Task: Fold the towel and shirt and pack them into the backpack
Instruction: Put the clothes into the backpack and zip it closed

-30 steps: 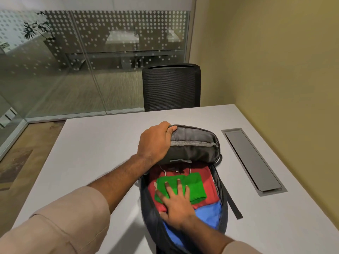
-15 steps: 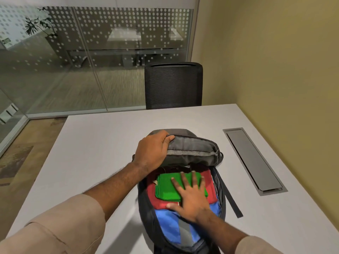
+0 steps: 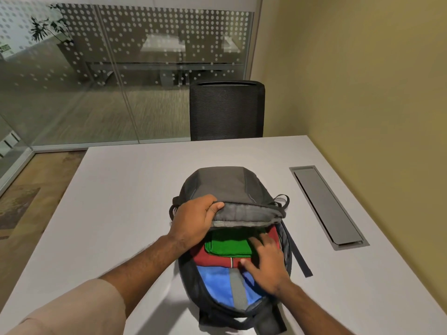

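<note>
At a white table (image 3: 116, 189) in a glass-walled office, you work over the open backpack (image 3: 229, 180), which lies flat with its mouth toward you. Your left hand (image 3: 193, 220) grips the edge of the grey front flap (image 3: 244, 211), fingers curled over the top and thumb tucked under the zip line, holding it partly lifted off the main compartment. Your right hand (image 3: 266, 262) lies flat inside the bag, fingers straight and spread, holding nothing; the fingertips reach under the flap while the palm presses on the clothes.

Both packed items are in the compartment. The folded green towel (image 3: 227, 244) sits on top, its far edge already hidden beneath the flap, and the red shirt (image 3: 212, 258) lies directly under it, showing along its near and left sides. Below them the bag's blue lining (image 3: 212, 284) and a grey strap (image 3: 238, 291) are exposed.

The step in hand looks like the last of the packing: seating the stack deep in the bag. The next move likely calls for you to slide the right hand out without dragging the towel back, then bring the flap down over the opening. Watch that no fabric lies across the zip track.

An empty black chair (image 3: 226, 110) stands at the far side, and a cable tray (image 3: 326, 204) is set into the tabletop to the right.
</note>
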The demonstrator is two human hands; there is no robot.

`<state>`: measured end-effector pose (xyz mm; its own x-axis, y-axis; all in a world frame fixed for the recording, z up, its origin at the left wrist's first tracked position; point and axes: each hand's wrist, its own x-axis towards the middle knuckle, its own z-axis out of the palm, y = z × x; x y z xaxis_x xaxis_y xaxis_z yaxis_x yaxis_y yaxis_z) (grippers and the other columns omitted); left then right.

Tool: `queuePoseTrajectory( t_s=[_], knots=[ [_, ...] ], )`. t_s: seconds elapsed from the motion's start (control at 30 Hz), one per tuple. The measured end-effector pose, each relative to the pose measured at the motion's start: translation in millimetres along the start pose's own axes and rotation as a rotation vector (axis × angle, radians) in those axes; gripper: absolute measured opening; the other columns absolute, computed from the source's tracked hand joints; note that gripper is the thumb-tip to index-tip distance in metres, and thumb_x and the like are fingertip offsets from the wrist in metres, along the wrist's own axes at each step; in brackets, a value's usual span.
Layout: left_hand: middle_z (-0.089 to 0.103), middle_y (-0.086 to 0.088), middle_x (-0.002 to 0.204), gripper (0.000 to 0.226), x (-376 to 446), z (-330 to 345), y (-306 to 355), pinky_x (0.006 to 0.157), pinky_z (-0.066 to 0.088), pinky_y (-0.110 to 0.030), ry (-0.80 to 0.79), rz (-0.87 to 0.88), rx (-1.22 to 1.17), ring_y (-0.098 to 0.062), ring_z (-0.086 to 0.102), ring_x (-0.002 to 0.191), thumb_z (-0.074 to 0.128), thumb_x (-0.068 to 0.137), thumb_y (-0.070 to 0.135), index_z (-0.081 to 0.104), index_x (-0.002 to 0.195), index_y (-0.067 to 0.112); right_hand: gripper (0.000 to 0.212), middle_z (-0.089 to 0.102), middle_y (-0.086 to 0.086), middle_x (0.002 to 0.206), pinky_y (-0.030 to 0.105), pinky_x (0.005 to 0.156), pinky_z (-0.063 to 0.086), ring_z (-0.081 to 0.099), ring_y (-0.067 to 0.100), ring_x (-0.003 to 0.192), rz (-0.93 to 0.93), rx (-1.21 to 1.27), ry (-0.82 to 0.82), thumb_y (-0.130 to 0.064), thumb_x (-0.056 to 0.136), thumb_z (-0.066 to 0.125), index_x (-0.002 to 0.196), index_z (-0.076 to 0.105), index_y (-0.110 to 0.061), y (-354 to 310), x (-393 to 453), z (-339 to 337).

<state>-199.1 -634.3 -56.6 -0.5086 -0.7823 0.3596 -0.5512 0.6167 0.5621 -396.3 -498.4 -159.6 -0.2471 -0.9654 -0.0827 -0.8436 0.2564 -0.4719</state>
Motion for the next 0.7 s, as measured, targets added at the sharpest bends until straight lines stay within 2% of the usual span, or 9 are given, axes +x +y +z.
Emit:
queuePoseTrajectory(
  t_s=[0.1,0.17,0.23,0.27,0.33,0.4,0.5,0.57,0.7],
  knots=[
    [0.053,0.013,0.07,0.052,-33.9,14.0,-5.4,0.064,0.034,-0.02,-0.048,0.012,-0.048,-0.009,0.051,0.069,0.028,0.096,0.065,0.054,0.077,0.025,0.029,0.063,0.004,0.108,0.049,0.09,0.05,0.06,0.026,0.1,0.141,0.396,0.272,-0.012,0.073,0.066,0.098,0.071,-0.024,23.2,-12.2,4.3],
    [0.048,0.017,0.072,0.049,-56.4,24.3,-7.6,0.066,0.031,-0.017,-0.078,0.041,-0.058,-0.009,0.051,0.071,0.027,0.097,0.065,0.053,0.078,0.028,0.025,0.067,0.006,0.087,0.043,0.073,0.055,0.063,0.027,0.08,0.406,0.73,0.318,0.001,0.081,0.059,0.081,0.069,-0.022,25.3,-21.2,-9.7],
    [0.048,0.015,0.073,0.043,-75.4,35.3,-9.7,0.066,0.034,-0.02,-0.13,0.092,-0.046,-0.009,0.05,0.071,0.033,0.098,0.059,0.052,0.077,0.027,0.017,0.064,0.014,0.077,0.029,0.05,0.047,0.062,0.026,0.062,0.619,1.099,0.215,-0.009,0.092,0.053,0.084,0.067,-0.007,25.5,-25.4,-25.6],
    [0.051,0.013,0.074,0.04,-83.3,40.9,-10.9,0.067,0.037,-0.024,-0.151,0.123,-0.033,-0.011,0.051,0.072,0.038,0.099,0.056,0.053,0.077,0.026,0.025,0.064,0.017,0.078,0.026,0.046,0.045,0.062,0.024,0.058,0.663,1.236,0.132,-0.02,0.097,0.05,0.089,0.067,-0.003,25.2,-27.6,-31.9],
    [0.055,0.011,0.076,0.031,-96.2,49.4,-11.6,0.069,0.038,-0.027,-0.183,0.164,-0.017,-0.013,0.05,0.074,0.051,0.096,0.048,0.056,0.075,0.025,0.042,0.071,0.019,0.089,0.028,0.052,0.049,0.066,0.026,0.065,0.653,1.369,-0.018,-0.042,0.101,0.045,0.101,0.071,-0.009,25.7,-31.2,-38.5],
    [0.057,0.013,0.079,0.021,-107.4,54.0,-9.7,0.071,0.036,-0.023,-0.227,0.166,-0.003,-0.009,0.049,0.077,0.063,0.089,0.044,0.061,0.076,0.026,0.04,0.075,0.016,0.092,0.031,0.057,0.049,0.067,0.027,0.07,0.643,1.328,-0.065,-0.047,0.099,0.05,0.101,0.071,-0.013,25.6,-33.7,-35.8],
    [0.058,0.017,0.088,0.01,-126.6,59.3,-10.2,0.073,0.032,-0.021,-0.305,0.159,0.053,-0.005,0.046,0.085,0.07,0.076,0.034,0.065,0.084,0.031,0.02,0.069,0.012,0.07,0.027,0.048,0.044,0.06,0.023,0.055,0.662,1.08,0.023,-0.02,0.09,0.067,0.085,0.064,-0.001,26.7,-39.0,-25.3],
    [0.057,0.018,0.093,0.024,-139.0,63.0,-12.3,0.075,0.032,-0.024,-0.352,0.156,0.083,-0.007,0.048,0.088,0.069,0.068,0.025,0.064,0.091,0.033,0.015,0.061,0.01,0.062,0.028,0.051,0.046,0.052,0.019,0.05,0.665,0.938,0.083,-0.007,0.085,0.071,0.082,0.061,0.003,32.7,-40.8,-14.8],
    [0.057,0.018,0.099,0.035,-150.5,63.7,-15.1,0.084,0.035,-0.027,-0.372,0.126,-0.004,-0.007,0.051,0.095,0.068,0.065,0.022,0.065,0.098,0.033,0.023,0.055,0.0,0.061,0.029,0.061,0.044,0.052,0.016,0.057,0.631,0.677,0.132,-0.007,0.077,0.079,0.085,0.057,-0.01,33.0,-45.5,-7.8]
  ],
)
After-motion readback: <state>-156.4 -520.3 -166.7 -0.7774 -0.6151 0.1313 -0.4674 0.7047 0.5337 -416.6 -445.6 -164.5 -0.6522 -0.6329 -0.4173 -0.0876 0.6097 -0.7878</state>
